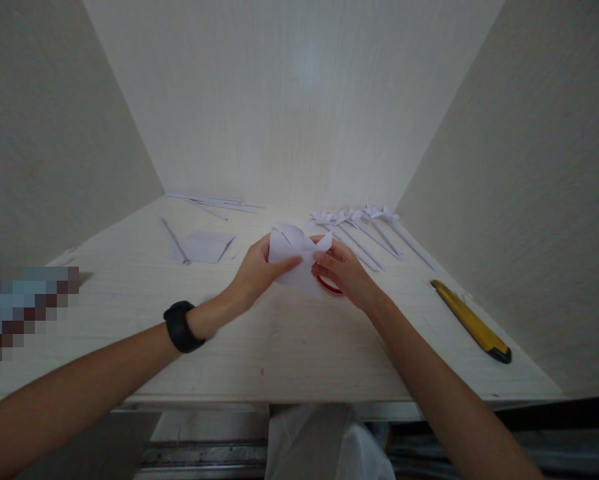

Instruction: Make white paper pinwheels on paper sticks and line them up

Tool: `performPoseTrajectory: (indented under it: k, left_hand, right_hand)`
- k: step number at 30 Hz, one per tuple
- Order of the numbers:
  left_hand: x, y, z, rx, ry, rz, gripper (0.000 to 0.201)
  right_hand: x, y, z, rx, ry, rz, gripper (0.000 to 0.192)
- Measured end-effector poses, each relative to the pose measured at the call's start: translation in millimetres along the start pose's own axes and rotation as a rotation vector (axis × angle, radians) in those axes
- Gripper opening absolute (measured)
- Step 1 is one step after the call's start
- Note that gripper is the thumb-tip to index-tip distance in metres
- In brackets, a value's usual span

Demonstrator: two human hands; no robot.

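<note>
Walls (299, 120), pale and plain, close in on three sides of a whitish wooden surface (309, 353), where a person works with bare hands. Paper flowers (354, 217) lie in a row at the far right, heads toward the back, stems slanting nearer and rightward. Thin paper rods (209, 200) lie along the back left, and a yellow cutter knife (467, 320) rests at the right edge, well apart from either hand. To the left, a loose paper roll (173, 239) lies at the side of a flat sheet (207, 247). At center, just above the surface, the left hand (262, 263) pinches one side of a white paper piece (287, 250), thumb on the near face; the right hand (342, 267) pinches the other side, fingertips gathered. The piece sits directly between them, touching both, neither hand nearer. A pointed corner juts up and to the right; its long axis cannot be told. A black wristband (183, 327) circles the left wrist. Smallest in view, a red curved object (328, 287), partly hidden, shows beneath the right hand.
</note>
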State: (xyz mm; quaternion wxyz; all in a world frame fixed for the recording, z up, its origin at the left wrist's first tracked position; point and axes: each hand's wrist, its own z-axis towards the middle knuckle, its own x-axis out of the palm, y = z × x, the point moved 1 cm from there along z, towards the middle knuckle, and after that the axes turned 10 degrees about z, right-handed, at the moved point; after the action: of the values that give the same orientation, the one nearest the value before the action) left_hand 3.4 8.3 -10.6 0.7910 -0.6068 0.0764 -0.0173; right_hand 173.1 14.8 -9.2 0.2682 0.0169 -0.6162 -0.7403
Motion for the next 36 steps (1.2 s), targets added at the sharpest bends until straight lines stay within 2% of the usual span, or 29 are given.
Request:
performPoseTrajectory:
  k: [15, 27, 36]
  left_hand:
    - [2.1, -5.7, -2.3, -0.034, -0.002, -0.036, 0.036]
    - [0.5, -6.1, -3.6, 0.065, -0.049, 0.210, 0.029]
    - [0.5, -6.2, -4.7, 0.069, -0.040, 0.203, 0.030]
  right_hand:
    - [-2.5, 0.1, 0.1, 0.033, -0.028, 0.006, 0.025]
    - [0.8, -1.3, 1.6, 0.025, -0.072, -0.095, 0.027]
    - [2.0, -1.5, 2.6, 0.022, -0.071, -0.078, 0.035]
